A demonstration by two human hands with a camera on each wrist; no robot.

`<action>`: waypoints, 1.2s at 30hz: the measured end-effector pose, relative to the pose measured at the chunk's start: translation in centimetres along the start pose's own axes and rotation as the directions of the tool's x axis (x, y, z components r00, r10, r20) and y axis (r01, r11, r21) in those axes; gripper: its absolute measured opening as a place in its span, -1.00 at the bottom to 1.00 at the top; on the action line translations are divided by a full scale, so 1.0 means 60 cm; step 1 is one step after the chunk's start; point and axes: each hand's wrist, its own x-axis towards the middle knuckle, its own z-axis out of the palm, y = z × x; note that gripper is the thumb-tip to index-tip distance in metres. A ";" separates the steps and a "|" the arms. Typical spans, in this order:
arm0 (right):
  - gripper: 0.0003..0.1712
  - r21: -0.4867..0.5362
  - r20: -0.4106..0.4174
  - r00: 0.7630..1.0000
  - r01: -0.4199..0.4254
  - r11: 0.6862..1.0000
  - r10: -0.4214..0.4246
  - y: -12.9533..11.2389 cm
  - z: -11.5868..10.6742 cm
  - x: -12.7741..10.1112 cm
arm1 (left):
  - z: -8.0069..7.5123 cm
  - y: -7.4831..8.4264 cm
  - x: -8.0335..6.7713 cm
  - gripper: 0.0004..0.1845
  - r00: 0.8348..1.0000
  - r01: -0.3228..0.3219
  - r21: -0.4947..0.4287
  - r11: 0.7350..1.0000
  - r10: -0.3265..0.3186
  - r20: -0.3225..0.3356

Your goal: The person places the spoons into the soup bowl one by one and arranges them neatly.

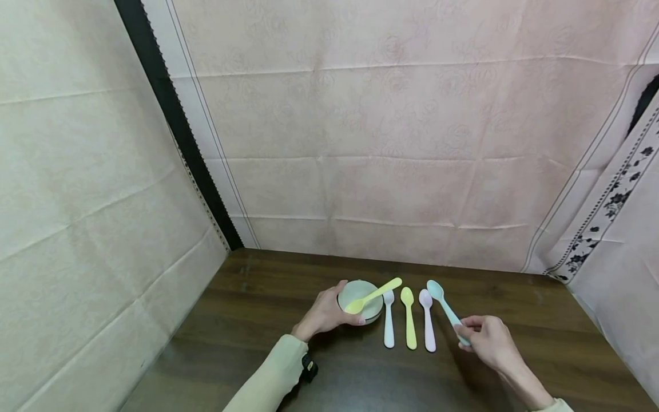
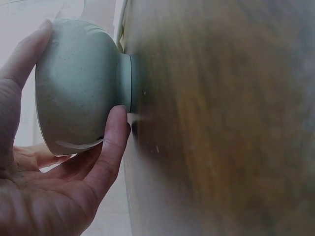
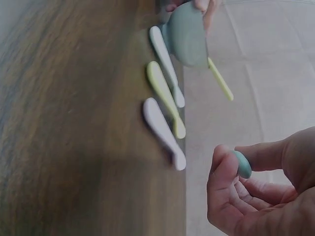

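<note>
My left hand (image 1: 344, 306) grips a pale green bowl (image 1: 360, 297) standing on the dark wooden table (image 1: 247, 320). In the left wrist view its fingers (image 2: 115, 132) curl round the bowl (image 2: 78, 83). A yellow spoon (image 1: 373, 296) rests in the bowl, its handle sticking out to the right. My right hand (image 1: 463, 335) pinches the handle end of a teal spoon (image 1: 444, 306); in the right wrist view that handle end (image 3: 242, 164) sits between thumb and finger, off the table. Between the hands lie a white fork (image 1: 388, 323), a yellow-green spoon (image 1: 409, 323) and a pale pink spoon (image 1: 427, 323).
Pink cloth (image 1: 391, 143) hangs close behind the table, with more cloth at the left and right sides. The three loose utensils lie side by side, handles toward me. Bare tabletop stretches left of the bowl and right of my right hand.
</note>
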 end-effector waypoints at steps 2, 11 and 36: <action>-0.66 0.012 0.006 1.000 0.007 1.000 -0.007 -0.005 -0.002 -0.001 | 0.000 0.000 0.000 0.27 1.000 0.001 -0.001 1.000 -0.001 0.000; -0.60 0.051 0.024 0.999 0.042 0.998 -0.044 -0.019 -0.008 -0.005 | -0.002 0.002 0.002 0.27 1.000 -0.019 -0.003 1.000 0.019 -0.006; -0.67 0.159 0.058 0.996 0.060 0.985 -0.070 -0.067 0.032 0.016 | -0.001 0.000 0.001 0.28 1.000 0.000 0.000 1.000 0.000 -0.001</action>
